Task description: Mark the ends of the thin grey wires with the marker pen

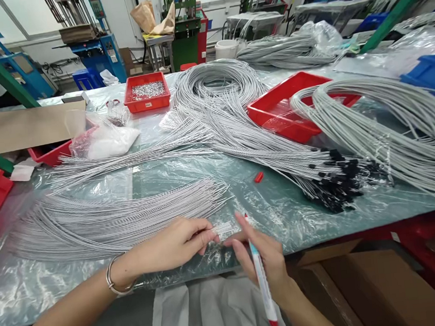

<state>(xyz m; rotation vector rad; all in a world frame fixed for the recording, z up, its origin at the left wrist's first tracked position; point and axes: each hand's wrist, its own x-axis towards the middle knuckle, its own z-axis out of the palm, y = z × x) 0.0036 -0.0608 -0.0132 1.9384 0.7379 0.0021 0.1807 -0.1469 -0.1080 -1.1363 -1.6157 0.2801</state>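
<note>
My left hand [179, 242], with a bangle at the wrist, is closed on the ends of a few thin grey cables [224, 228] at the near edge of the table. A white marker pen [263, 282] with a red tip and red end is held in my right hand [264, 256], its tip pointing up and away from me. The fingertips of my right hand are close beside the cable ends. A wide bundle of grey cables [130, 219] lies fanned out just beyond my left hand. On the sheet beyond my hands is a small red cap [258, 177].
Coiled cables [216, 80] and a bundle with black connectors [336, 181] lie farther back. Thicker coils [400, 128] rest at right against a red tray [287, 88]. A red bin [148, 105] holds small metal parts. Cardboard boxes [386, 285] stand below the table's right side.
</note>
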